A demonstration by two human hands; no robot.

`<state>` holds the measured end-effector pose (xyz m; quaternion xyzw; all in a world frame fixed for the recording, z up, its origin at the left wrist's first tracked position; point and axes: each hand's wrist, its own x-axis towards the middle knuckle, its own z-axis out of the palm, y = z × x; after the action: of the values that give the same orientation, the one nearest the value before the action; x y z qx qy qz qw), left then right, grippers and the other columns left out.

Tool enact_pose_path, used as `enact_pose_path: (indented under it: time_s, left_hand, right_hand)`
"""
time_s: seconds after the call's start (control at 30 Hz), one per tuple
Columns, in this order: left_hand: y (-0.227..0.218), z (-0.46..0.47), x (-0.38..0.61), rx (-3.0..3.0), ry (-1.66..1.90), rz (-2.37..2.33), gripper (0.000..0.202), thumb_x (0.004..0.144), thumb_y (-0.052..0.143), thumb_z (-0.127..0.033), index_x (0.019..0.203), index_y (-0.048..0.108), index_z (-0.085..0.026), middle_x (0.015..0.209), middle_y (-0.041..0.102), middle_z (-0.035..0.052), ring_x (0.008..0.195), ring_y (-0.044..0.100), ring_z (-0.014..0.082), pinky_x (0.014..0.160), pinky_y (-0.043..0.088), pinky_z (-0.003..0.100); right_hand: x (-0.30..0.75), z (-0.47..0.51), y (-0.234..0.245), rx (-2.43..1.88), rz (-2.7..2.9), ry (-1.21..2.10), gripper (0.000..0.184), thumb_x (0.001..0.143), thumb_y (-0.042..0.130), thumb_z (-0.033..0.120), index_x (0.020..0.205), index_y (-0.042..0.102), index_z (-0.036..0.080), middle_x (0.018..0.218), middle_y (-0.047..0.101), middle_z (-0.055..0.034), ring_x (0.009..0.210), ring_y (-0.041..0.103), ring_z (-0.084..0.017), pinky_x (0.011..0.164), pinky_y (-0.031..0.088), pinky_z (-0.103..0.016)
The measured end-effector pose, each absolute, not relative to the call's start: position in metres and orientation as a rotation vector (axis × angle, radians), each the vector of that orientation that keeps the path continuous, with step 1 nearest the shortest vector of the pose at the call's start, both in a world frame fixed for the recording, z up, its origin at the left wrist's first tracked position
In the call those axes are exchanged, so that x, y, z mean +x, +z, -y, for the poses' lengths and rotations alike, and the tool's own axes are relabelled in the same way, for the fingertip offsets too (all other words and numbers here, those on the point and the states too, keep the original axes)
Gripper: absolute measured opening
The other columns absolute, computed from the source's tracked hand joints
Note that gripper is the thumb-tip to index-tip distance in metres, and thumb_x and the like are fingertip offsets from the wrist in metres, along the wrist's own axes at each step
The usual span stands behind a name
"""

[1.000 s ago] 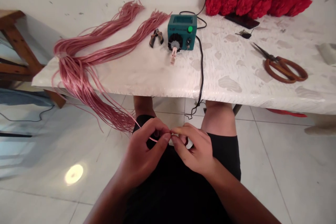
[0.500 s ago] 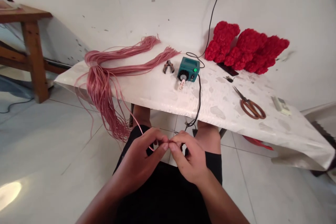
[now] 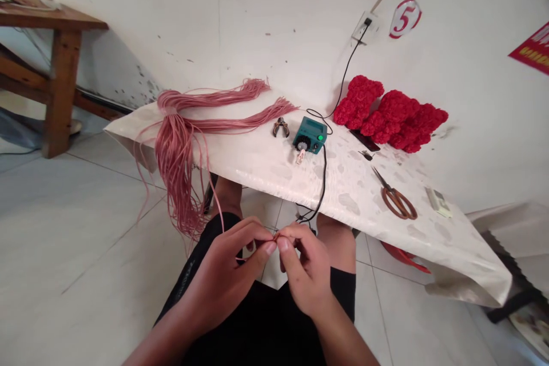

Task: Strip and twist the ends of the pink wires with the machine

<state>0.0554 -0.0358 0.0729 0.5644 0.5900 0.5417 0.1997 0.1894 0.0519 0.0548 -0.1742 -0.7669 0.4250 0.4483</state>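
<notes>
Above my lap, my left hand (image 3: pixel 240 257) and my right hand (image 3: pixel 304 260) meet fingertip to fingertip, each closed in a pinch. Between them is the end of a thin pink cord (image 3: pixel 218 203), which runs up from my left hand to the table's front edge. The tiny part at my fingertips is mostly hidden. That cord comes from a big bundle of pink cords (image 3: pixel 175 148), tied near its middle, lying on the table and hanging over its front edge.
On the covered table (image 3: pixel 257 166) are small pliers (image 3: pixel 281 127), a green motor box (image 3: pixel 309 134) with a lit button, scissors (image 3: pixel 397 197), red flower bunches (image 3: pixel 390 114) and a small pale device (image 3: pixel 438 202). A black cable (image 3: pixel 325 183) hangs over the front edge. A wooden bench (image 3: pixel 64 80) stands left.
The view has tilted up and shifted, showing more wall. Both hands stay pinched together on the cord, with only slight finger movement.
</notes>
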Motion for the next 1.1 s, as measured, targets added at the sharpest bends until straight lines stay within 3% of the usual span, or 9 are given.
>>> enact_pose_path:
  time_s: [0.2,0.57,0.77,1.1]
  left_hand:
    - [0.064,0.034,0.056,1.581,1.508,-1.700,0.018,0.096,0.055,-0.011,0.085,0.064,-0.022,0.080,0.058,-0.0046,0.072,0.056,0.0068,0.064,0.043,0.019]
    - [0.056,0.022,0.054,1.737,1.311,-1.889,0.015,0.097,0.055,-0.012,0.091,0.065,-0.021,0.088,0.062,-0.0029,0.078,0.060,0.0068,0.073,0.046,0.019]
    - [0.050,0.016,0.055,1.859,1.122,-2.034,0.015,0.097,0.055,-0.016,0.089,0.067,-0.020,0.085,0.063,-0.0007,0.076,0.060,0.0118,0.071,0.047,0.026]
    - [0.050,0.003,0.056,1.823,0.908,-2.128,0.011,0.094,0.059,-0.018,0.091,0.068,-0.023,0.087,0.066,-0.0030,0.079,0.063,0.0125,0.070,0.046,0.027]
  right_hand:
    - [0.191,-0.061,0.051,-0.393,1.924,1.067,0.014,0.090,0.058,0.011,0.094,0.062,0.024,0.068,0.055,0.0057,0.059,0.052,-0.009,0.058,0.046,-0.021]
    - [0.195,-0.090,0.036,-0.380,2.095,1.110,0.015,0.087,0.059,0.009,0.089,0.060,0.024,0.063,0.044,0.0076,0.057,0.047,-0.009,0.054,0.040,-0.021]
    - [0.196,-0.102,0.028,-0.371,2.166,1.098,0.014,0.084,0.057,0.010,0.080,0.054,0.023,0.063,0.042,0.0077,0.053,0.042,-0.008,0.052,0.037,-0.021]
    - [0.191,-0.105,-0.008,-0.373,2.075,1.019,0.016,0.076,0.055,0.011,0.071,0.045,0.022,0.060,0.040,0.0085,0.051,0.041,-0.007,0.052,0.033,-0.022]
